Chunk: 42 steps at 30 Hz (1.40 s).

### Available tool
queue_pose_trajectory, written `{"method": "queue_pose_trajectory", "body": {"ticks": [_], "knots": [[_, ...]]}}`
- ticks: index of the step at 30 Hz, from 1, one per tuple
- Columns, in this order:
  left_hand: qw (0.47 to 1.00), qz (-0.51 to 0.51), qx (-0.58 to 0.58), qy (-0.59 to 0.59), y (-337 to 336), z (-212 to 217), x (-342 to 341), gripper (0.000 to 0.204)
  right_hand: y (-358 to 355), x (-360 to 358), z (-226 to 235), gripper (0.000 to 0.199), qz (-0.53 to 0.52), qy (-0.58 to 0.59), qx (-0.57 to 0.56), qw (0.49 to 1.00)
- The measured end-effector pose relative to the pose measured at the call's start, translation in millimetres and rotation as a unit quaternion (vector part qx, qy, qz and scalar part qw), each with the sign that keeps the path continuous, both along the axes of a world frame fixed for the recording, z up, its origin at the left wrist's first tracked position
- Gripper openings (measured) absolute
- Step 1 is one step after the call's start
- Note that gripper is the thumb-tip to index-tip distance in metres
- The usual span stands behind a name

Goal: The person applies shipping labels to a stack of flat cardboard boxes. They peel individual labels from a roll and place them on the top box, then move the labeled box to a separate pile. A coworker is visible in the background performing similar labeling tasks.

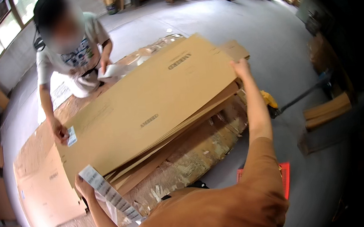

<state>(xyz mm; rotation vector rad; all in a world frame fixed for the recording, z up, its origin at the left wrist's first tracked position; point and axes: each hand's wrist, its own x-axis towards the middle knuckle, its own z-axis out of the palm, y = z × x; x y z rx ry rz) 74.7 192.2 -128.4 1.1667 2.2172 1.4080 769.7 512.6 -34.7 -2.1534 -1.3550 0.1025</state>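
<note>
On the cardboard stack (145,104) | left hand (83,186) grips one label strip (110,194) | right hand (240,68) grips the top sheet's (179,87) edge

Wearer's body seen from above: rust-orange short-sleeved shirt, plain and unmarked, covering shoulders and upper arms; both forearms bare below the sleeves; left hand (84,185) and right hand (241,67) ungloved, without visible rings or watch.
</note>
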Motion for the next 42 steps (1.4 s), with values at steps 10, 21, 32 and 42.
{"method": "queue_pose_trajectory", "body": {"ticks": [10,21,32,42], "knots": [[0.801,-0.181,-0.006,-0.57,-42.7,32.1,79.4,0.048,8.4,29.0,71.3,0.035,0.139,0.198,-0.002,0.97],[0.727,-0.205,0.095,-0.648,6.5,19.0,94.1,0.026,-23.1,83.8,125.5,0.02,0.17,0.335,-0.001,0.927],[0.891,0.14,0.247,-0.354,-144.5,105.5,-76.1,0.016,-138.5,-227.7,-6.0,0.031,0.318,0.554,-0.111,0.762],[0.97,0.218,0.11,-0.015,-280.6,95.2,-87.7,0.022,-320.6,-719.9,-75.1,0.033,0.343,0.728,-0.173,0.569]]}}
